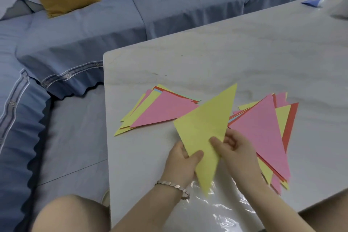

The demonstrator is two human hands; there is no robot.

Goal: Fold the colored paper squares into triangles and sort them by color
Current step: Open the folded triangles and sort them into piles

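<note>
**Yellow triangle** point(205, 124) being held just over the table point(244, 52) near its front edge, between two piles. The left hand point(180, 164) is pinching the sheet's left edge, with the thumb lying on top and the other fingers passing underneath, hidden. The right hand point(235, 150) is pinching the right edge, thumb pressing on the sheet and fingers curling behind it. Both grips are sitting low, probably leaving the long point free for checking the fold or carrying it to a stack. The left pile point(165, 111), pink on top, is lying toward the table's left edge. The right pile point(263, 128), also pink-topped, is lying just beside the right hand. Colours are mixing in both, so sorting is judged barely begun
</note>
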